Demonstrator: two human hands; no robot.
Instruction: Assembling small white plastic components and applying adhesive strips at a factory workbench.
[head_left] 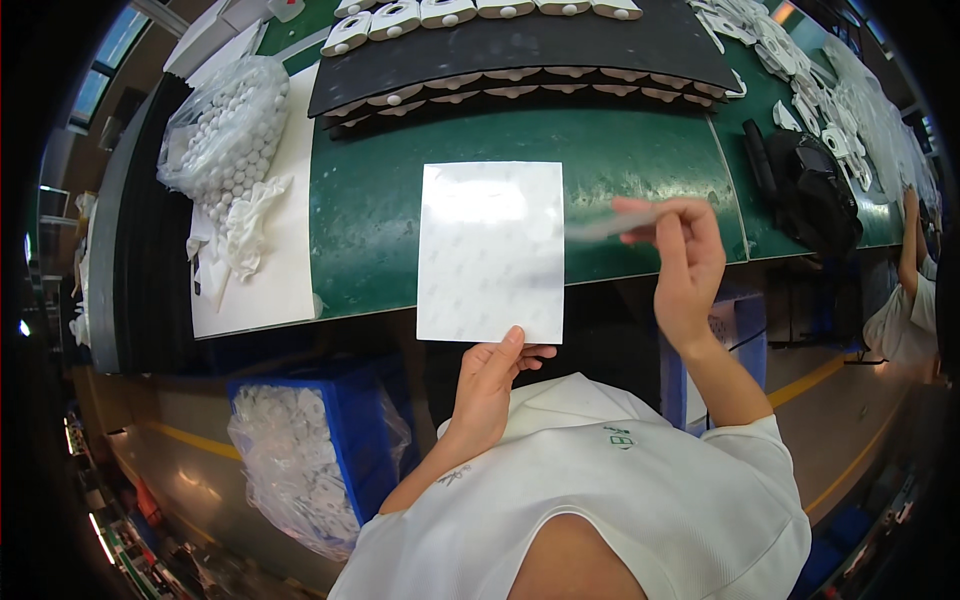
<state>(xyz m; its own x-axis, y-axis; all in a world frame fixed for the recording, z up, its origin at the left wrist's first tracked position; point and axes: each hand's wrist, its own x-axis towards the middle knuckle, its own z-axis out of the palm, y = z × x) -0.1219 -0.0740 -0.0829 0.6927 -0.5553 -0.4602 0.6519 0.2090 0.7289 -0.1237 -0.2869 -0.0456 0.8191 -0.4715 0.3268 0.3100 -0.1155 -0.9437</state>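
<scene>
My left hand (487,385) pinches the bottom edge of a white rectangular sheet (490,255), thumb on top and fingers beneath. Faint rows of small marks run across the sheet, and light glares off its upper part. The sheet's upper portion is over the green table (370,215), while its lower end reaches past the front edge. To the right of the sheet, my right hand (685,255) is closed on a thin greyish strip (605,226). Motion blurs the strip, so its kind cannot be told; its tip points at the sheet's right edge.
Black boards (520,65) carry rows of white parts at the back. A clear bag of white balls (228,130) lies left, near crumpled white gloves (252,225). A black bag (812,185) and piled white parts (840,130) lie right. Below left stands a blue crate (365,450). Another person's arm (910,240) shows far right.
</scene>
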